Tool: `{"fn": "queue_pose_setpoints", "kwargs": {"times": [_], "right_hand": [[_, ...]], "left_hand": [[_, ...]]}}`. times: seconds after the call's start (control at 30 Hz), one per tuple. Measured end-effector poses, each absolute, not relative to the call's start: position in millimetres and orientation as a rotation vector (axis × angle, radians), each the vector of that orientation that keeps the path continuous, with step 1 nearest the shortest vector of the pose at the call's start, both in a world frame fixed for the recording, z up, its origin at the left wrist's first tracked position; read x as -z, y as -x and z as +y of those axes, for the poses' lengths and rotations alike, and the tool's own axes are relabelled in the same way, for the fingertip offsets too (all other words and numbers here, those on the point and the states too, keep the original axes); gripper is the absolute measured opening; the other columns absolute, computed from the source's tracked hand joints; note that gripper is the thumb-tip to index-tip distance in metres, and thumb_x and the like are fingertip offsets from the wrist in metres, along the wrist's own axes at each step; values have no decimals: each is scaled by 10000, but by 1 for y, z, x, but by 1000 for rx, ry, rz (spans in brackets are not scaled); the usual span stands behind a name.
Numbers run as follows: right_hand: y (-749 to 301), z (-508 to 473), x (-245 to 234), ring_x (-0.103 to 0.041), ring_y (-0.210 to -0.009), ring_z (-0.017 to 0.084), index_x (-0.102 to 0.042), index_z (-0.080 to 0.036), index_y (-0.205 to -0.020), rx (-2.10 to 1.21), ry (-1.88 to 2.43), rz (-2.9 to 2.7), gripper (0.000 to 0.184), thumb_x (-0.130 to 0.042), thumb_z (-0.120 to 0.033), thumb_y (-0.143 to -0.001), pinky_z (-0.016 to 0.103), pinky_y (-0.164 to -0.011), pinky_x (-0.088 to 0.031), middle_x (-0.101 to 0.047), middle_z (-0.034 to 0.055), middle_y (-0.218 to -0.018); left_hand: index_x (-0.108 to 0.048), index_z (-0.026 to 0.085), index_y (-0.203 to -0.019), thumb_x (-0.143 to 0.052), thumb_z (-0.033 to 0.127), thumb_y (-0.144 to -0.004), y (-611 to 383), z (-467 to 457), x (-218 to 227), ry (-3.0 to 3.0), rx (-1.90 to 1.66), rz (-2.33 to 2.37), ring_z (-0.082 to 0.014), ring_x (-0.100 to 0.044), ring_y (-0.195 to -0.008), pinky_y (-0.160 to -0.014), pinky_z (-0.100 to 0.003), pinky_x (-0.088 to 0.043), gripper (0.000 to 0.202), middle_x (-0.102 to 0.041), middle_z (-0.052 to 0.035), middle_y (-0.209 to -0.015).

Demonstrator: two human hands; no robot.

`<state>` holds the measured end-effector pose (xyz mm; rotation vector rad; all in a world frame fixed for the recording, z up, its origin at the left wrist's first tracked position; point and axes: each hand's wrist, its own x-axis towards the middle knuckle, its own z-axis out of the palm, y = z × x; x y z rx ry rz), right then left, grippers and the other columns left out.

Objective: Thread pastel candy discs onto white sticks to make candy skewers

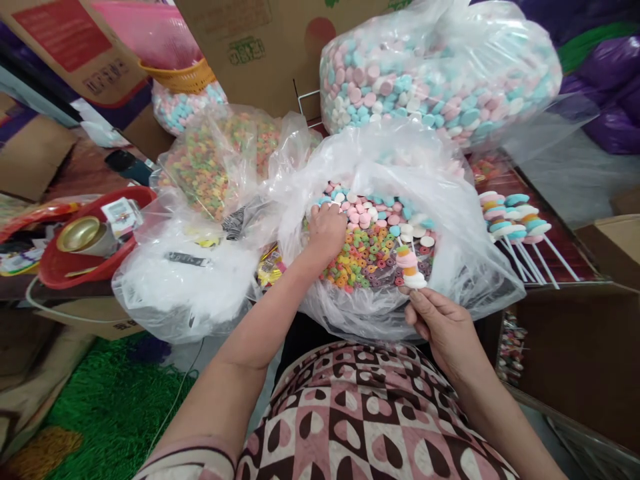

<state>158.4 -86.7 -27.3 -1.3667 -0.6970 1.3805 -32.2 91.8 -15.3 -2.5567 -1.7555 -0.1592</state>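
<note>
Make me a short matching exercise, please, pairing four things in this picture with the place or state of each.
Things:
1. left hand
2. right hand
3. red basin
4. candy skewers

Places and states:
A. pinching a candy stack
B. lying to the right of the open bag
C. reaching into the open bag
D. at the left, with a gold-coloured bowl in it

Right pairs: 1-C, 2-A, 3-D, 4-B.
</note>
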Motion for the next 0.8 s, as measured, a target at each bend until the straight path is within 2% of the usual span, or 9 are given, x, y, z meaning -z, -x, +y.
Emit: {"fn": "queue_pose_setpoints", "kwargs": {"times": [0.13,0.3,0.4,0.6,0.7,0.8], "right_hand": [[-159,-87,31,-344,-431,71,-769,-157,-885,-1389,1361,-682,377,-817,-501,-738,233,-428,-179,-571,-17,-534],[-160,-87,33,-354,-428,67,-755,-160,-832,-1382,1354,-683,373,-818,-514,-734,230,-424,-178,-567,-17,-529],[-159,-87,34,-359,-432,68,-751,-162,-831,-1386,1351,-692,361,-809,-508,-748,229,-422,-185,-568,-16,-537],[-158,-88,34,-334,-434,63,-748,-159,-842,-1390,1351,-679,378,-815,-518,-744,223,-421,-172,-555,-20,-528],[-160,-86,31,-320,-444,58,-754,-160,-852,-1408,1342,-670,386,-830,-519,-731,219,-426,-153,-556,-21,-538],[-161,-77,24,-313,-449,51,-754,-161,-816,-1363,1322,-698,356,-852,-488,-719,223,-427,-141,-551,-26,-549]], "left_hand": [[-714,164,-938,-498,149,-865,36,91,7,2557,302,-1869,-323,-581,-1054,-901,-468,-372,228,-685,-157,-1056],[-691,178,-883,-531,126,-782,29,91,4,2873,616,-1798,-235,-616,-975,-861,-359,-447,196,-685,-86,-976],[-674,168,-842,-546,108,-765,19,96,13,2998,719,-1591,-227,-603,-1037,-925,-338,-453,161,-672,-97,-1019],[-653,149,-816,-530,46,-748,7,108,32,3004,641,-1482,-260,-588,-1050,-980,-383,-429,174,-653,-134,-1003],[-631,167,-790,-550,58,-735,11,102,26,3002,953,-1689,-223,-586,-952,-894,-352,-448,147,-640,-90,-940],[-632,183,-830,-583,152,-761,17,84,12,2991,1547,-2079,-153,-560,-799,-764,-292,-433,90,-621,-16,-850]]}}
